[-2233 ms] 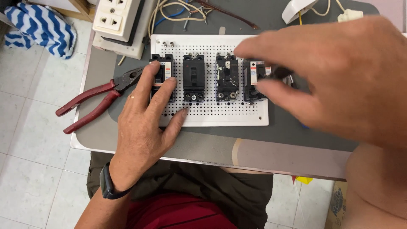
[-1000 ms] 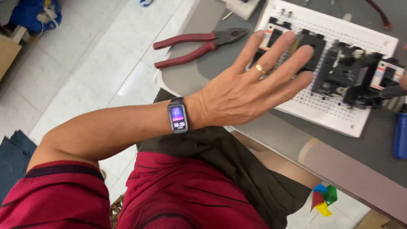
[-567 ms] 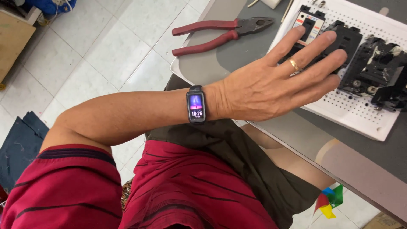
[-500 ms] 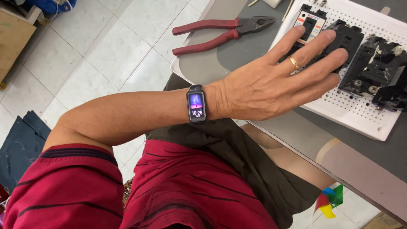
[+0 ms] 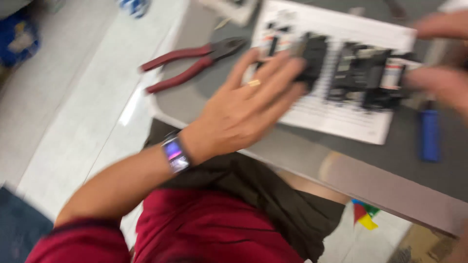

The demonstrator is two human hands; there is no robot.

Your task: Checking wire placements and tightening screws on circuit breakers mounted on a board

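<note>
My left hand (image 5: 243, 109) lies flat with its fingers spread on the near left part of a white perforated board (image 5: 341, 124). It wears a ring, and a wristband with a lit screen (image 5: 174, 153) is on its wrist. Several black electrical components (image 5: 363, 75) stand in a row on the board. My right hand (image 5: 438, 73) is at the right edge of the view, close to the rightmost component. It is too blurred to tell whether it holds anything.
Red-handled pliers (image 5: 190, 58) lie on the grey table (image 5: 390, 185) left of the board. A blue handle-like object (image 5: 430, 136) lies right of the board. A white socket block (image 5: 234, 7) sits at the far edge. A tiled floor lies to the left.
The view has swung right and blurred. My left hand stays spread on the board, and my right hand and the blue object have come into view at the right.
</note>
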